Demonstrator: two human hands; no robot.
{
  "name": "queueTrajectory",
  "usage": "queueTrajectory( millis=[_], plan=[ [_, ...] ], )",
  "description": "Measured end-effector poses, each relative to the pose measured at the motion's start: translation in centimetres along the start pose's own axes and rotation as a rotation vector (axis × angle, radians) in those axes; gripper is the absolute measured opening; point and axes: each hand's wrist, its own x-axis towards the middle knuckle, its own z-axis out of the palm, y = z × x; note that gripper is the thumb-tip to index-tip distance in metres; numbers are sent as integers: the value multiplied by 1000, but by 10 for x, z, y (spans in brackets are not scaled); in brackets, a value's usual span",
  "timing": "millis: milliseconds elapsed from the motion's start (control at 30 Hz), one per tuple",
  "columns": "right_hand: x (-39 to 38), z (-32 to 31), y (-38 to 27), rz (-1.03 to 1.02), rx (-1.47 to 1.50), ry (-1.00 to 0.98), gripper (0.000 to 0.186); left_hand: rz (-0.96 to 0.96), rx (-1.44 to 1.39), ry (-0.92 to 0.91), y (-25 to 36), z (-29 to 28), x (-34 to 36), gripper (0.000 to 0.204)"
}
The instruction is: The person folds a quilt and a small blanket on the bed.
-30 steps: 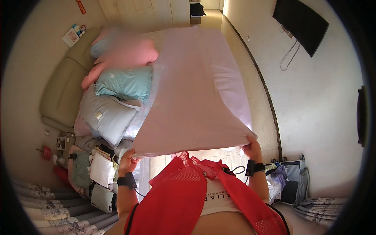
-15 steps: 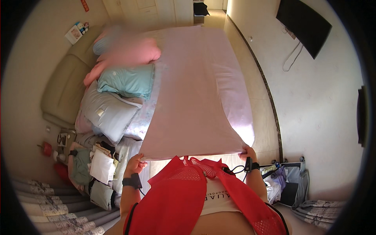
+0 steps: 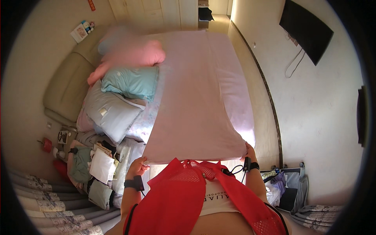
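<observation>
A pale pink bed sheet [image 3: 192,105] lies over the bed, and its near end is drawn taut toward me, lifted off the mattress. My left hand [image 3: 137,166] is closed on the sheet's near left corner. At the near right corner, my right hand [image 3: 248,152] is closed on the same sheet. The near edge hangs straight between both hands, just in front of my red vest [image 3: 176,196]. On the bed's left side, a patterned lilac under-layer [image 3: 143,124] shows beside the sheet.
A teal pillow [image 3: 131,83] and grey pillow [image 3: 111,113] lie near the headboard [image 3: 66,84]. Beyond them is a pink soft form [image 3: 145,55], partly blurred. Folded clothes [image 3: 103,166] are piled at the left; an open suitcase [image 3: 290,188] stands right. A television [image 3: 305,31] hangs on the wall.
Both hands keep their hold on the sheet's corners. The view has shifted slightly, so the bed sits a little lower and to the right. The left hand is slightly lower in the picture.
</observation>
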Motion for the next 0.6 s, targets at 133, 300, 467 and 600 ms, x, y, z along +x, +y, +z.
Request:
queueTrajectory(
  millis=[133, 300, 467, 600],
  plan=[
    [35, -56, 4, 39, -79, 140, 31, -13, -24, -34, 2, 1, -1, 14],
    [52, -125, -12, 69, -656, 261, 24, -53, 171, 42, 3, 3, 34, 15],
    [-48, 73, -44, -293, -258, -206, 29, 309, 33, 9, 56, 29, -1, 20],
    [-94, 97, -52, -507, -174, -251, 32, 389, -33, -227, 85, 57, -28, 21]
  ],
)
